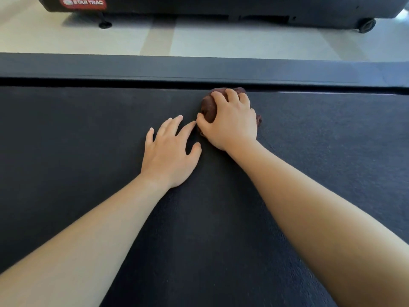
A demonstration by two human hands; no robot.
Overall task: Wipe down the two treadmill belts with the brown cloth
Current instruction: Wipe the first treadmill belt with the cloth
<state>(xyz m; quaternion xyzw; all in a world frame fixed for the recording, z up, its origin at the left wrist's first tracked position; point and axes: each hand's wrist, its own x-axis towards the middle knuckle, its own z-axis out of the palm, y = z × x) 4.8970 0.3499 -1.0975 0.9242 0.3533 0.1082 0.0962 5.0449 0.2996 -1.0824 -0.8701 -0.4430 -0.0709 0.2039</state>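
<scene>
A dark treadmill belt [88, 134] fills most of the view below me. My right hand [232, 120] presses down on a bunched brown cloth [209, 107], which lies on the belt close to its far edge. Most of the cloth is hidden under the fingers and palm. My left hand [170, 151] rests flat on the belt just left of the right hand, fingers spread, holding nothing. Its fingertips almost touch the right thumb.
Beyond the belt runs the treadmill's dark side rail [199, 67]. Past it is pale floor [221, 38], then the base of a second treadmill [199, 5] with a red logo plate [83, 2] and a small wheel [367, 25].
</scene>
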